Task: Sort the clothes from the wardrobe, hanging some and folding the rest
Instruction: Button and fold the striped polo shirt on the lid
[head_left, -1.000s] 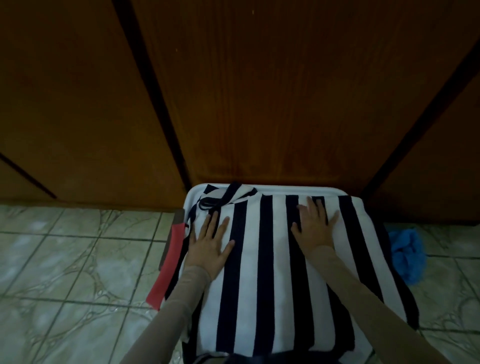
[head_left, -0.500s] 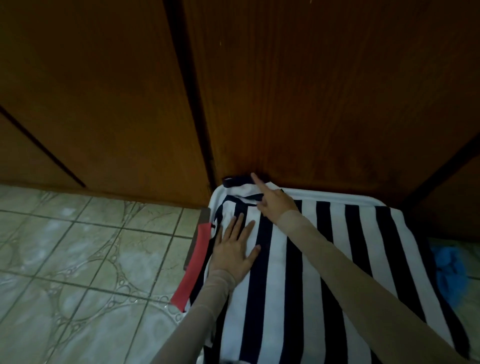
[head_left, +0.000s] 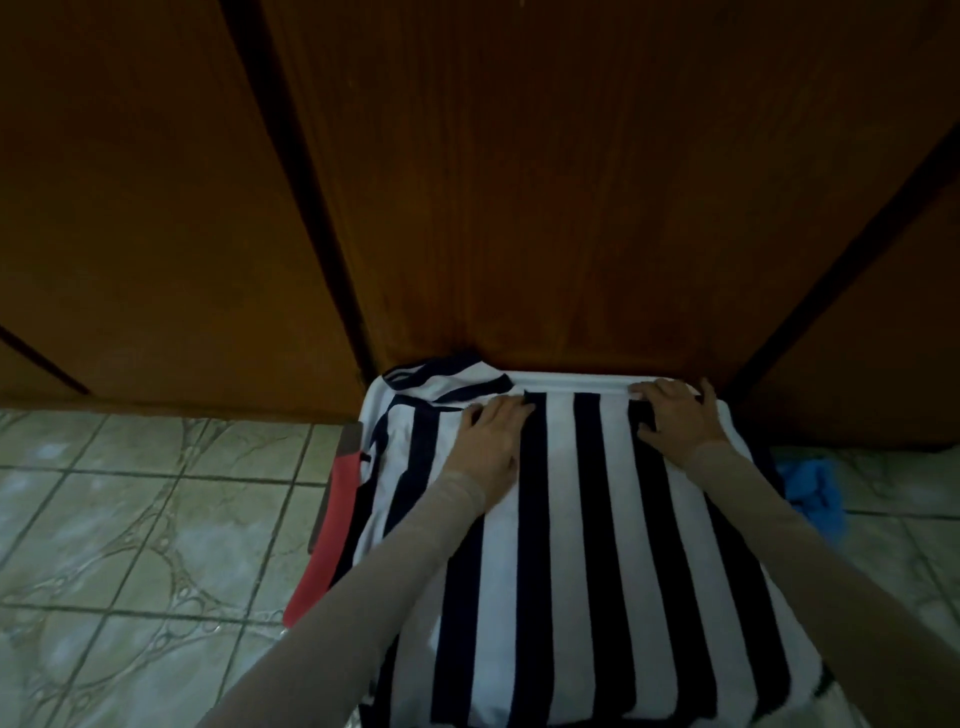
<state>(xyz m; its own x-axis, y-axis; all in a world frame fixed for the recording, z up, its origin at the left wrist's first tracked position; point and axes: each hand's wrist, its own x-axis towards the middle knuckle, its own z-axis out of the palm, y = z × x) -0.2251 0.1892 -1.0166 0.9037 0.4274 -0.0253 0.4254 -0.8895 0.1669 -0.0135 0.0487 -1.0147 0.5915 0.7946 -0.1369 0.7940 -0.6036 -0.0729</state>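
A navy-and-white striped garment (head_left: 587, 545) lies spread flat on a raised surface in front of the wooden wardrobe doors (head_left: 519, 182). My left hand (head_left: 493, 436) lies flat on its upper left part, fingers pointing toward the dark collar trim (head_left: 447, 387). My right hand (head_left: 675, 415) lies on the far right edge of the cloth, fingers spread and bent over that edge next to the wardrobe. Both arms wear beige sleeves. What supports the garment is hidden beneath it.
A red cloth (head_left: 332, 530) hangs down the left side under the striped garment. A blue cloth (head_left: 815, 493) lies on the tiled floor (head_left: 145, 519) to the right. The wardrobe doors stand shut directly behind.
My right hand moved from the collar at the far left across to the far right edge of the garment. My left hand slid forward toward the collar. The camera shifted left.
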